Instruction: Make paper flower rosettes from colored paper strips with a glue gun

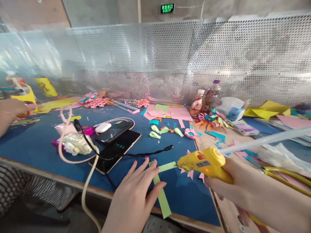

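Note:
My left hand lies flat on the blue table with its fingers spread, the fingertips on or beside a light green paper strip. A second green strip runs off to the right at an angle from that one's upper end. In my right hand is a yellow hot glue gun, a light glowing orange on its side. Its nozzle points left at the tip of the second strip; whether they touch I cannot tell. A long clear glue stick sticks out of the gun's back.
Left of my hand lie two phones, an earbud case and looped cables. Curled green strips, paper flowers and two bottles stand farther back. Yellow-handled scissors are at right. Another person's hand works far left.

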`<move>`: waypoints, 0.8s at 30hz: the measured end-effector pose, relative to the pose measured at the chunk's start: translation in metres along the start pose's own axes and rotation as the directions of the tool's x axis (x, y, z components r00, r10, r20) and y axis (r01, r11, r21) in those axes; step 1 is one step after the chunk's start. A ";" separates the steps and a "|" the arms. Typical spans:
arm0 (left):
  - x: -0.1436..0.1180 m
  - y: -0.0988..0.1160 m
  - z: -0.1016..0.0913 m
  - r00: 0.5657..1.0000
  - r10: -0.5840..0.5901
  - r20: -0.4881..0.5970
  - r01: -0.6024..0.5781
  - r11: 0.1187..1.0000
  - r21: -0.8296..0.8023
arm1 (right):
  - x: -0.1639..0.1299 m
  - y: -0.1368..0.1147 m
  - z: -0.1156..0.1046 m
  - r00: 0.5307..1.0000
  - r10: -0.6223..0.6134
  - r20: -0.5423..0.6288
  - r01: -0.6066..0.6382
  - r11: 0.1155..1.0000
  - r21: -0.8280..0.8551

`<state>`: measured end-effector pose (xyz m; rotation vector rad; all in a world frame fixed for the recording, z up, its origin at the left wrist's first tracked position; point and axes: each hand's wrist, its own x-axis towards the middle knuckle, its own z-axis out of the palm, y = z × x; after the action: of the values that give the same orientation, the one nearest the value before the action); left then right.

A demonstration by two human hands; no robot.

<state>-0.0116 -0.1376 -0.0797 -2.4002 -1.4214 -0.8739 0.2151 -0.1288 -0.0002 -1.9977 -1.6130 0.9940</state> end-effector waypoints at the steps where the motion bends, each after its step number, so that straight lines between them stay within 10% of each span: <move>1: 0.000 0.000 0.000 1.000 0.002 0.000 -0.002 1.000 0.007 | 0.001 -0.004 -0.002 0.997 0.071 0.014 -0.070 0.996 -0.063; 5: 0.000 0.000 0.000 1.000 0.014 0.004 -0.014 1.000 0.015 | 0.006 -0.019 -0.011 0.970 0.197 0.144 -0.176 0.973 -0.150; 24: -0.002 -0.007 0.007 1.000 0.005 0.004 -0.005 1.000 0.021 | 0.019 -0.050 -0.032 0.898 0.014 0.441 0.111 0.960 -0.256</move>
<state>-0.0155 -0.1324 -0.0872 -2.3905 -1.4186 -0.8486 0.2066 -0.0932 0.0502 -1.9865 -2.1326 1.3389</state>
